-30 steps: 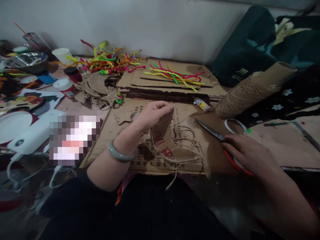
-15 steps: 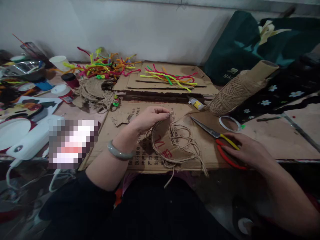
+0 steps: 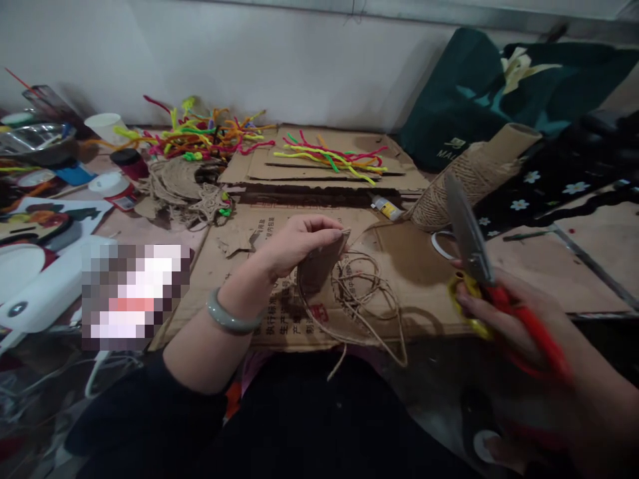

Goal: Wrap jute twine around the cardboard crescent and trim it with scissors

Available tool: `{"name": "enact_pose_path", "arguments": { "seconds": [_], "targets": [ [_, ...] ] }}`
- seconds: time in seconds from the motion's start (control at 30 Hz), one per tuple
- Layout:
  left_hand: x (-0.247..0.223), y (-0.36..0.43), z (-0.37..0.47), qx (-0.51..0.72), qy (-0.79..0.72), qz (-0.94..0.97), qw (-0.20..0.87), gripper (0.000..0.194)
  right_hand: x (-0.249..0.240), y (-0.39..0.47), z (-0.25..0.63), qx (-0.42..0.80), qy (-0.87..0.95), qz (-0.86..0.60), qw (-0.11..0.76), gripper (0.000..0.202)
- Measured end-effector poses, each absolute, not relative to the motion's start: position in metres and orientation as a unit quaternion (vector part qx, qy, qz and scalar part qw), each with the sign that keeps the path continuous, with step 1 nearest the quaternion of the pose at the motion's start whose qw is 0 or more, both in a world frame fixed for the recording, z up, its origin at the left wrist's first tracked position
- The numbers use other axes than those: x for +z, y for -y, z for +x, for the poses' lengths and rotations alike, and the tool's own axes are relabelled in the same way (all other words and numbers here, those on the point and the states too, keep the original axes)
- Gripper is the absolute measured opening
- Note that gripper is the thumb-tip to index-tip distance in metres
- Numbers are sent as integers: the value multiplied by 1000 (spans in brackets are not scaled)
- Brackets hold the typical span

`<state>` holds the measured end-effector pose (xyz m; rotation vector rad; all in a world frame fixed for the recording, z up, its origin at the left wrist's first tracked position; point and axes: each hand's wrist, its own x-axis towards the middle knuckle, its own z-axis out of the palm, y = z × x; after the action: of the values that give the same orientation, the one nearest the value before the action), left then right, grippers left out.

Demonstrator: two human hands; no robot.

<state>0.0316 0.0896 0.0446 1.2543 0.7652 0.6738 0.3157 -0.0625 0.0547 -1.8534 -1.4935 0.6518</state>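
Note:
My left hand [image 3: 312,243] pinches the upper tip of a curved cardboard piece [image 3: 319,269], which has twine along its edge. Loose loops of jute twine [image 3: 374,293] trail from it over the flat cardboard sheet [image 3: 239,286], and one end hangs past the front edge. At the right, my right hand [image 3: 509,319] is closed around the scissors [image 3: 472,233], which have one yellow and one red handle. Their blades point up and away from me, looking closed; motion blurs them a little. A grey bangle [image 3: 232,316] circles my left wrist.
Behind the scissors leans a large twine spool [image 3: 454,193], beside a glue tube [image 3: 386,207] and a white ring [image 3: 442,245]. Coloured pipe cleaners [image 3: 334,156] lie at the back. A phone [image 3: 140,293] and a white device [image 3: 60,286] are at left; a green bag [image 3: 449,100] stands behind.
My right hand has lifted the scissors off the cardboard and turned their blades upward. The curved piece has tilted in my left hand, and the view has shifted slightly.

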Motion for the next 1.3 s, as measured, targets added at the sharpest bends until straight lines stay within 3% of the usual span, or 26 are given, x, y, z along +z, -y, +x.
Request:
{"name": "enact_pose_path", "arguments": {
  "seconds": [0.13, 0.47, 0.93, 1.3],
  "targets": [
    [48, -85, 30, 275, -331, 613, 662, 16, 74, 58, 313, 161, 666, -707, 178, 59],
    [56, -78, 29, 246, -313, 655, 642, 15, 95, 51, 320, 122, 751, -648, 27, 59],
    [54, -79, 28, 217, -292, 683, 634, 17, 102, 49, 337, 24, 810, -585, 25, 63],
    [58, -76, 29, 208, -301, 675, 641, 15, 105, 46, 344, 55, 801, -596, -14, 60]
  ]
}}
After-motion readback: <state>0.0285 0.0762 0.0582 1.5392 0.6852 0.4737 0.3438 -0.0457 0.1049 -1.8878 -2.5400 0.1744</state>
